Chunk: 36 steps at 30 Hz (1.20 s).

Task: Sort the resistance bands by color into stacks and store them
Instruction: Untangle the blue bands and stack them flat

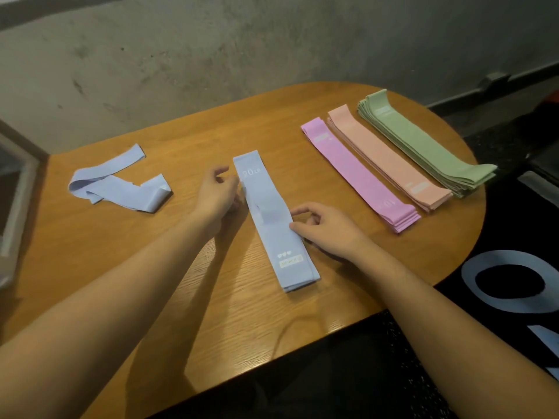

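Wooden table [187, 297] with round ends, filling the middle of the frame. Blue stack [273, 225] of bands lying flat in the middle. Left hand [219, 195] touching its left edge, fingers softly bent. Right hand [325, 228] pinching its right edge. Loose blue bands [121, 184] in a messy heap at middle left. Pink stack [360, 173], peach stack [390, 158] and green stack [423, 146] side by side at upper right. Grey wall [211, 46] across the top.
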{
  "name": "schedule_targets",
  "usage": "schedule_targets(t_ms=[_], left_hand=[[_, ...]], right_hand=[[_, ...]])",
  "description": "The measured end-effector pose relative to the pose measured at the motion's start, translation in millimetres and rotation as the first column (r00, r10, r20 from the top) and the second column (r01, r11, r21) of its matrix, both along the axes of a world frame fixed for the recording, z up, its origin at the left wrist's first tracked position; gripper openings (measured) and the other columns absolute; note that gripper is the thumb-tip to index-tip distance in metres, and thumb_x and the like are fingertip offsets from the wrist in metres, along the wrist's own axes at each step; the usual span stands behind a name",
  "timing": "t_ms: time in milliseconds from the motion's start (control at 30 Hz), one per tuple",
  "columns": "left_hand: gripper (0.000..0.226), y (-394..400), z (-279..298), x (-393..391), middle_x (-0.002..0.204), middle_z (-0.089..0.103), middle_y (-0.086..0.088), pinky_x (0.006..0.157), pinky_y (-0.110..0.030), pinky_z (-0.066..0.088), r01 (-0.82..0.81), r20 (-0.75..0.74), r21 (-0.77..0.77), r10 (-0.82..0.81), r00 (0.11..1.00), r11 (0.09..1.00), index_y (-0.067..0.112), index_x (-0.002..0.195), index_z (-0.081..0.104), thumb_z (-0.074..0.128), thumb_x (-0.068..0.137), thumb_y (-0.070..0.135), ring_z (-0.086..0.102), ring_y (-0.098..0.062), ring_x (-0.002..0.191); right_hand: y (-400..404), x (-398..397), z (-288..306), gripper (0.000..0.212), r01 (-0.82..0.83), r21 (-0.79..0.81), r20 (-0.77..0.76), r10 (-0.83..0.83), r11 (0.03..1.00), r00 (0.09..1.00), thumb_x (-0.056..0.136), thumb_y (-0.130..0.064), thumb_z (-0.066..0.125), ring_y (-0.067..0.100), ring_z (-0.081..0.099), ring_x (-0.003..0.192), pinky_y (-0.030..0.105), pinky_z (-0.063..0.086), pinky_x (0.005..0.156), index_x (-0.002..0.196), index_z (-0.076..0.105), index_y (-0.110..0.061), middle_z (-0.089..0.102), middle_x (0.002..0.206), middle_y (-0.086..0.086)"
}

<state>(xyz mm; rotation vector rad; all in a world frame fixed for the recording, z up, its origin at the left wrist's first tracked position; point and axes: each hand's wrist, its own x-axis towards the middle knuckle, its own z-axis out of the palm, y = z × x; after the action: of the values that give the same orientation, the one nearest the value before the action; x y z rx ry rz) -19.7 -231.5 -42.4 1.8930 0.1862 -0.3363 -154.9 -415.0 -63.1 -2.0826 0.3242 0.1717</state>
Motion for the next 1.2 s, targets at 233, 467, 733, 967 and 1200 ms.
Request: schedule_targets(t_ms=[233,467,733,967,1200], left_hand=[[0.027,12,0,-52,0.080,0.066,-0.007,0.049,-0.023,0.052,0.213,-0.074,0.048,-0.209,0.975,0.976,0.019,0.125,0.049,0.057,0.100,0.024,0.061,-0.010,0.051],[0.031,16,-7,-72,0.076,0.061,-0.010,0.055,-0.031,0.059,0.257,-0.062,-0.030,-0.259,0.964,0.966,0.017,0.124,0.048,0.061,0.098,0.009,0.065,-0.020,0.056],[0.023,16,-8,-72,0.076,0.055,-0.012,0.052,-0.032,0.058,0.323,0.039,0.056,-0.325,0.945,0.945,0.014,0.120,0.053,0.055,0.100,0.004,0.063,-0.019,0.051],[0.024,15,-7,-76,0.079,0.059,-0.009,0.064,-0.044,0.060,0.334,0.082,0.069,-0.339,0.937,0.940,0.015,0.121,0.056,0.055,0.099,0.006,0.064,-0.021,0.057],[0.023,16,-8,-77,0.119,0.047,0.000,0.085,-0.034,0.054,0.295,0.200,0.188,-0.331,0.922,0.937,0.027,0.116,0.061,0.064,0.094,0.022,0.060,-0.011,0.095]], right_hand=[[7,1,7,0.017,0.058,0.110,-0.012,-0.058,0.992,0.998,0.088,-0.038,0.072,0.012,0.066,0.089,0.035,0.055,0.079,0.104,0.068,-0.034,0.069,0.094,-0.003],[15,6,21,0.009,0.133,0.274,-0.040,-0.127,0.953,0.991,0.098,-0.028,0.061,0.009,0.057,0.073,0.024,0.042,0.062,0.099,0.067,-0.020,0.066,0.088,-0.004],[16,7,30,0.009,0.284,0.374,-0.094,-0.269,0.883,0.959,0.094,-0.028,0.048,0.023,0.057,0.073,0.040,0.043,0.063,0.093,0.057,-0.023,0.059,0.085,0.006],[6,1,40,0.011,0.272,0.327,-0.140,-0.238,0.905,0.961,0.096,-0.030,0.052,0.026,0.054,0.077,0.039,0.042,0.063,0.096,0.060,-0.023,0.061,0.089,0.005],[14,-7,38,0.025,0.148,0.206,-0.198,-0.107,0.967,0.974,0.098,-0.036,0.059,0.025,0.067,0.077,0.036,0.051,0.064,0.121,0.052,-0.029,0.068,0.104,0.007]])
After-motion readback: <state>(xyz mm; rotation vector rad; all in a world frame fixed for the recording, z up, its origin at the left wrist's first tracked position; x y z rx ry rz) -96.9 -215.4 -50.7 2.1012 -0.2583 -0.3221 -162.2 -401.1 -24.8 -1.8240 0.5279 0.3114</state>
